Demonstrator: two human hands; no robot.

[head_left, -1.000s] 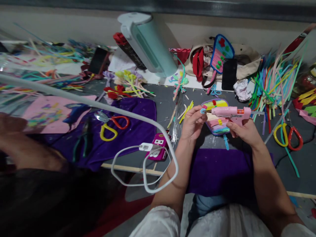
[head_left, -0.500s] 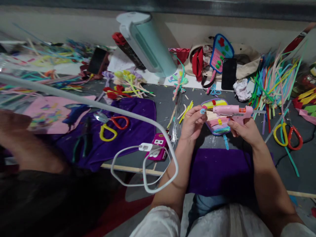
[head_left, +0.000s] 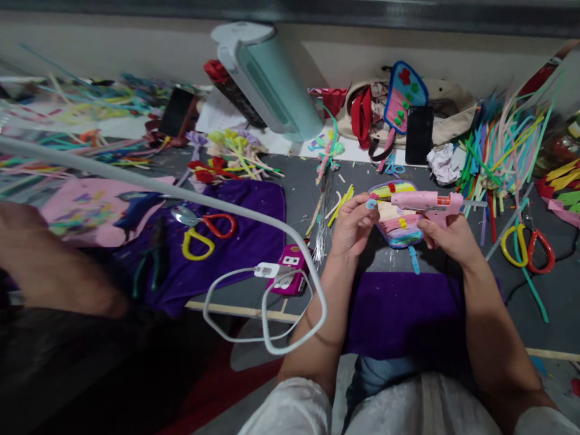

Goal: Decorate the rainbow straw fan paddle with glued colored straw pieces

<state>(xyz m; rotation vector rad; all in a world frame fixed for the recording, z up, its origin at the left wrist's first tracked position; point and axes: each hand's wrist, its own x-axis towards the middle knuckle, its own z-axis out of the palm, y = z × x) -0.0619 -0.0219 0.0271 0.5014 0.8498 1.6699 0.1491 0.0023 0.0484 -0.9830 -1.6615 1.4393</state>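
Note:
A pink glue gun (head_left: 414,200) is in my right hand (head_left: 446,235), its nozzle pointing left and a clear glue stick jutting from its back. My left hand (head_left: 352,226) pinches a small curled pipe cleaner piece (head_left: 371,203), light blue with a pink bit, right at the nozzle's tip. Below the gun lies a rounded panel of striped pipe cleaners (head_left: 395,226) in yellow, peach, pink and blue, with a blue stem towards me. The gun and my fingers hide part of it. A folded purple cloth (head_left: 408,308) lies nearer to me.
Scissors (head_left: 528,248) and a bundle of pipe cleaners (head_left: 502,151) lie to the right. Leftward are a magenta power strip (head_left: 290,269) with a looping white cable, more scissors (head_left: 208,232) and another person's arm (head_left: 58,266). A pale green jug (head_left: 281,84) stands behind.
My hands and the glue gun hold nearly the same place, the nozzle still at the small piece. At the left, the other person's forearm has shifted slightly.

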